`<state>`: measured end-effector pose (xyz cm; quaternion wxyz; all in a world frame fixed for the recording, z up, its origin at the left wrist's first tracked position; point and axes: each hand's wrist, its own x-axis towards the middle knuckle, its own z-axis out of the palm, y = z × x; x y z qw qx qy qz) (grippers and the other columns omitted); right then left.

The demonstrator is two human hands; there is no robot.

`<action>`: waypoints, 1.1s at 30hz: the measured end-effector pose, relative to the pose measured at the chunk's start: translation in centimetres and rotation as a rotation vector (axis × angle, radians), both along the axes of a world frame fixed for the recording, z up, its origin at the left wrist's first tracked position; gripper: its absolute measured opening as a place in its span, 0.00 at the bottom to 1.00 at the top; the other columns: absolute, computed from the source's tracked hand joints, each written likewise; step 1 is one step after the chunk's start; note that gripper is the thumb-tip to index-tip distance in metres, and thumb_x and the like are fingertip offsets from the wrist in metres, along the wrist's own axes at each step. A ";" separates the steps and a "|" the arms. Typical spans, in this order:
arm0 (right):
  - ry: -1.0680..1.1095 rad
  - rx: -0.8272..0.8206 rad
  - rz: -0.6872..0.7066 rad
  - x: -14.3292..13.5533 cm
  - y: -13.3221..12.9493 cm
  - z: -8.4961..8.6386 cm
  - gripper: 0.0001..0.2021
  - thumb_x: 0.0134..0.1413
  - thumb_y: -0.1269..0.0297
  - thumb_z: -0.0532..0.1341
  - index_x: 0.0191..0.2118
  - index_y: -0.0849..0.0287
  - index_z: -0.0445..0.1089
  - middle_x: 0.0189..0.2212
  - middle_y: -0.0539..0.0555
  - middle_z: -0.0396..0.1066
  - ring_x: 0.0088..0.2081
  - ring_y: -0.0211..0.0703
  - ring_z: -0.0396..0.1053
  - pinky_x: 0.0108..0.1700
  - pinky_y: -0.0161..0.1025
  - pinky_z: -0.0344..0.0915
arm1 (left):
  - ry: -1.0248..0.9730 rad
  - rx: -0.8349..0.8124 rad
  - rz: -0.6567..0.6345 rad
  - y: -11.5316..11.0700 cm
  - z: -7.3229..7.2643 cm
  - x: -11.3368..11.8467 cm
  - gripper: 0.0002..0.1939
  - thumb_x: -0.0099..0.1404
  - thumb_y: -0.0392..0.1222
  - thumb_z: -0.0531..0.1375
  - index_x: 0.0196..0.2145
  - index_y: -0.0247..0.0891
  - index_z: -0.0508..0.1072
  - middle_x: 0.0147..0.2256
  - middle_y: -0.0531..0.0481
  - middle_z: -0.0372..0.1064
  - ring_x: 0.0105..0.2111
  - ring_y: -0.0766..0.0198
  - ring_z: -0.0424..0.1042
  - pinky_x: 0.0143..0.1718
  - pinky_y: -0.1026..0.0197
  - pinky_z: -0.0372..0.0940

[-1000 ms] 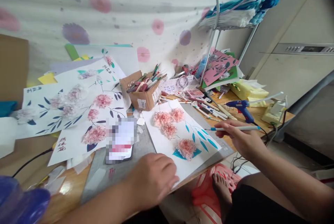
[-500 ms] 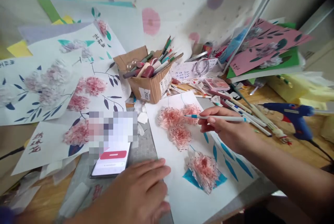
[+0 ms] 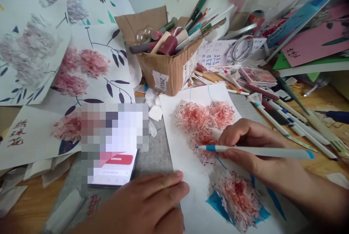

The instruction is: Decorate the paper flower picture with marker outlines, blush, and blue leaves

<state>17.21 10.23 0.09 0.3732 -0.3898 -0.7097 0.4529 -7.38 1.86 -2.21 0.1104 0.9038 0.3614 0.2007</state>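
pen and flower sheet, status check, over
Right hand gripping pen, tip at pink paper flowers. Left hand flat on sheet edge. Phone beside it.

Both hands are bare, no gloves, no rings or watch in view. The left hand [image 3: 148, 205] comes in from the bottom edge w/ the wrist and forearm uncovered, no sleeve on the part that shows. The right hand [image 3: 255, 154] comes in from the bottom right corner, forearm also w/o sleeve; nails short and plain, no polish.
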 end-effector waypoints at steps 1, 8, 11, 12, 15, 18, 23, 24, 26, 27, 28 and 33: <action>0.004 0.028 -0.013 -0.1 0.1 0.0 0.05 0.51 0.64 0.64 0.30 0.52 0.66 0.23 0.49 0.70 0.23 0.39 0.68 0.18 0.32 0.61 | -0.005 0.000 0.001 0.0 0.1 -0.1 0.09 0.65 0.43 0.55 0.38 0.42 0.74 0.42 0.48 0.74 0.48 0.57 0.70 0.50 0.56 0.67; -0.168 0.361 0.362 -1.4 1.3 0.5 0.16 0.57 0.71 0.58 0.50 0.51 0.68 0.44 0.53 0.74 0.49 0.44 0.69 0.54 0.45 0.63 | 0.115 0.060 -0.104 0.0 1.1 -0.1 0.14 0.62 0.30 0.49 0.30 0.40 0.73 0.47 0.51 0.72 0.49 0.58 0.70 0.48 0.58 0.69; -0.367 0.554 0.592 -1.8 1.7 0.4 0.18 0.58 0.69 0.55 0.54 0.57 0.66 0.47 0.58 0.73 0.55 0.51 0.64 0.59 0.54 0.55 | 0.146 0.067 -0.114 0.2 1.5 0.0 0.13 0.62 0.31 0.50 0.29 0.40 0.73 0.48 0.51 0.72 0.49 0.58 0.70 0.48 0.57 0.69; -0.437 0.606 0.629 -1.8 1.7 0.3 0.17 0.59 0.69 0.54 0.54 0.58 0.67 0.47 0.60 0.73 0.56 0.53 0.63 0.59 0.56 0.54 | 0.152 0.064 -0.123 0.2 1.6 0.0 0.12 0.63 0.33 0.50 0.30 0.40 0.73 0.48 0.50 0.72 0.49 0.57 0.70 0.48 0.57 0.69; -0.554 0.695 0.659 -1.7 1.7 0.5 0.14 0.61 0.70 0.51 0.49 0.58 0.69 0.42 0.60 0.75 0.55 0.52 0.64 0.58 0.55 0.55 | 0.167 0.065 -0.137 0.2 1.5 -0.1 0.11 0.67 0.41 0.52 0.32 0.39 0.73 0.48 0.48 0.71 0.50 0.55 0.69 0.47 0.57 0.69; -0.570 0.740 0.649 -1.3 1.6 0.6 0.11 0.60 0.71 0.53 0.46 0.60 0.69 0.38 0.60 0.75 0.52 0.51 0.66 0.57 0.53 0.57 | 0.165 0.069 -0.130 0.0 1.4 0.0 0.09 0.65 0.43 0.56 0.31 0.38 0.73 0.49 0.46 0.71 0.51 0.53 0.69 0.47 0.55 0.69; -0.404 0.632 0.558 -0.2 1.8 0.2 0.17 0.56 0.71 0.58 0.52 0.58 0.66 0.43 0.60 0.74 0.50 0.49 0.68 0.54 0.48 0.63 | 0.094 0.027 -0.118 -0.3 1.4 0.2 0.05 0.62 0.37 0.57 0.31 0.38 0.73 0.48 0.46 0.72 0.50 0.54 0.69 0.48 0.56 0.69; -0.365 0.575 0.535 0.0 1.8 0.1 0.18 0.57 0.70 0.58 0.54 0.57 0.65 0.44 0.60 0.74 0.51 0.49 0.68 0.55 0.48 0.62 | 0.089 0.027 -0.111 -0.3 1.4 0.2 0.04 0.62 0.38 0.58 0.30 0.38 0.73 0.48 0.46 0.72 0.50 0.54 0.69 0.48 0.56 0.69; -0.282 0.461 0.505 0.4 1.9 -0.2 0.18 0.59 0.65 0.56 0.56 0.54 0.65 0.46 0.58 0.74 0.53 0.49 0.67 0.56 0.49 0.61 | 0.094 0.042 -0.102 -0.3 1.4 0.3 0.05 0.61 0.41 0.60 0.30 0.37 0.73 0.48 0.46 0.72 0.50 0.53 0.69 0.49 0.56 0.68; -0.236 0.409 0.492 0.5 2.0 -0.3 0.18 0.61 0.63 0.55 0.56 0.53 0.66 0.47 0.57 0.73 0.53 0.49 0.66 0.56 0.49 0.61 | 0.100 0.050 -0.101 -0.3 1.5 0.3 0.06 0.61 0.42 0.61 0.30 0.37 0.73 0.48 0.45 0.72 0.50 0.53 0.69 0.48 0.55 0.69; -0.196 0.359 0.480 0.6 2.0 -0.3 0.18 0.62 0.60 0.54 0.55 0.52 0.66 0.47 0.57 0.73 0.53 0.49 0.67 0.56 0.50 0.60 | 0.108 0.056 -0.105 -0.3 1.5 0.3 0.06 0.61 0.43 0.61 0.30 0.37 0.73 0.48 0.45 0.71 0.50 0.53 0.69 0.48 0.55 0.69; -0.124 0.184 0.392 0.7 2.1 -0.4 0.14 0.62 0.59 0.55 0.48 0.51 0.72 0.45 0.56 0.74 0.49 0.49 0.70 0.57 0.52 0.60 | 0.144 0.065 -0.125 -0.3 1.6 0.3 0.08 0.62 0.44 0.60 0.31 0.37 0.73 0.49 0.46 0.71 0.51 0.52 0.68 0.48 0.55 0.69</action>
